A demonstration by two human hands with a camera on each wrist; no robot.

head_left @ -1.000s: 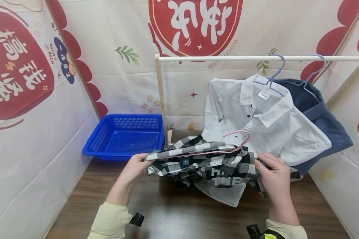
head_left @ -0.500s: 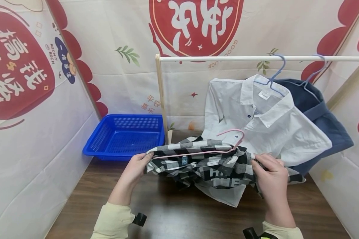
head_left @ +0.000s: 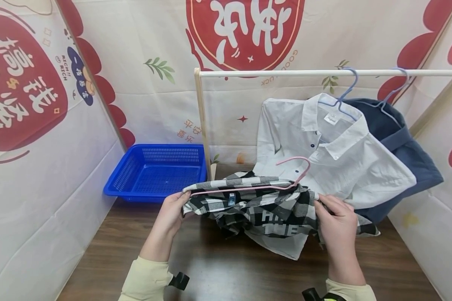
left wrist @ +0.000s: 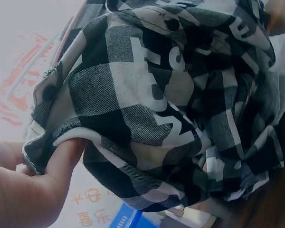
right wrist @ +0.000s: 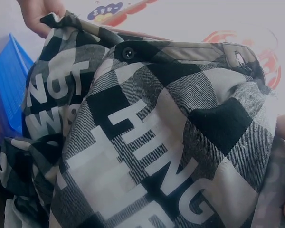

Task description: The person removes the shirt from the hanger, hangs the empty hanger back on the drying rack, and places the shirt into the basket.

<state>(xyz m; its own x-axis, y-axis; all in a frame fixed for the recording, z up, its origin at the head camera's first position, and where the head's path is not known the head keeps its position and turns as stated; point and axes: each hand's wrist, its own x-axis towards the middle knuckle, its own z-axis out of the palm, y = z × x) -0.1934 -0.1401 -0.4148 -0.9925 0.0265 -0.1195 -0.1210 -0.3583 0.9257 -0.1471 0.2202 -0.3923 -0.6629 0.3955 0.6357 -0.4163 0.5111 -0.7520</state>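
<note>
A black-and-white checked shirt [head_left: 286,209] with white printed letters is stretched between both hands above the table. Along its top edge runs a pink hanger [head_left: 248,189], its hook free and pointing up. My left hand [head_left: 171,213] pinches the left end of the shirt's top edge between thumb and fingers. At the opposite end my right hand [head_left: 337,221] grips the cloth. The left wrist view has the thumb tucked under the fabric. In the right wrist view the letters and a dark button show on the shirt front; the right fingers are only partly visible at the edge.
A white shirt [head_left: 320,146] and a dark blue garment [head_left: 414,154] hang on blue hangers from the white rail [head_left: 271,74]. To the left, a blue plastic basket [head_left: 114,190] stands beside the wooden post [head_left: 202,117]. Printed cloth walls surround the brown table [head_left: 203,271].
The pink hanger's hook has tilted more upright. My right hand has shifted slightly left, and both hands keep hold of the checked shirt.
</note>
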